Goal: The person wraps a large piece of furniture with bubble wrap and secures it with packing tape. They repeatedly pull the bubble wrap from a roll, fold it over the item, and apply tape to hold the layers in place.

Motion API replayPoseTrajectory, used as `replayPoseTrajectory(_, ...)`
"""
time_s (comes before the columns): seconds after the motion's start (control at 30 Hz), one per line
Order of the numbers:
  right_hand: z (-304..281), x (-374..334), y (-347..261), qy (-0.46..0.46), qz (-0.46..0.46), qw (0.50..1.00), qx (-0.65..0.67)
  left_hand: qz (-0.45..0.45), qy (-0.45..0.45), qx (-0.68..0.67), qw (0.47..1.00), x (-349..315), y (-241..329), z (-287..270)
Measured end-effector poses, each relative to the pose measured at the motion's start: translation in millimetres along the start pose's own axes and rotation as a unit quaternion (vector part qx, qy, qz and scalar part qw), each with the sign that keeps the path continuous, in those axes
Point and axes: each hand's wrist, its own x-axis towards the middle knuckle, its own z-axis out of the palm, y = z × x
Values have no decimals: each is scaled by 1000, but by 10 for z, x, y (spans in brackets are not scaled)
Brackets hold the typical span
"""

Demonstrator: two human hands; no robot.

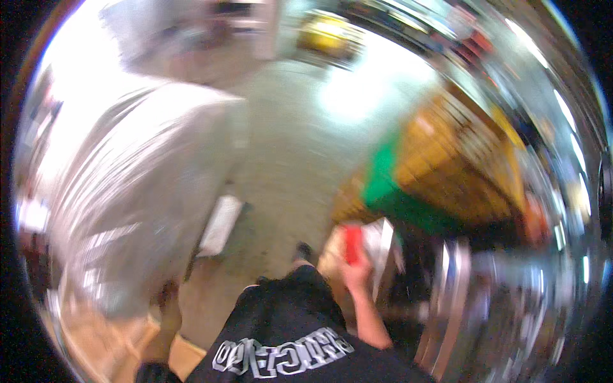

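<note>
One right hand [356, 273] is clutching a red object [352, 240] in its fingers; left hand [169, 309] is blurring, can't tell its fingers.

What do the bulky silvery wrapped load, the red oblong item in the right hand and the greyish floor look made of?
Bulky silvery wrapped load: outside likely glossy plastic film, given bright streaks and creases. Red oblong item in the right hand: perhaps plastic, evenly coloured; blur leaves material and finish open. Greyish floor: probably sealed concrete, shiny where light reflects.
</note>
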Motion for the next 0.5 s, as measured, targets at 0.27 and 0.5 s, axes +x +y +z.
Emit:
replayPoseTrajectory(0.27,204,191,469,-275,-97,956,-44,-51,-67,-4,996,100,1931,-388)
replayPoseTrajectory(0.5,868,-64,-556,-368,-235,896,-76,-123,74,-378,915,-97,2188,1251)
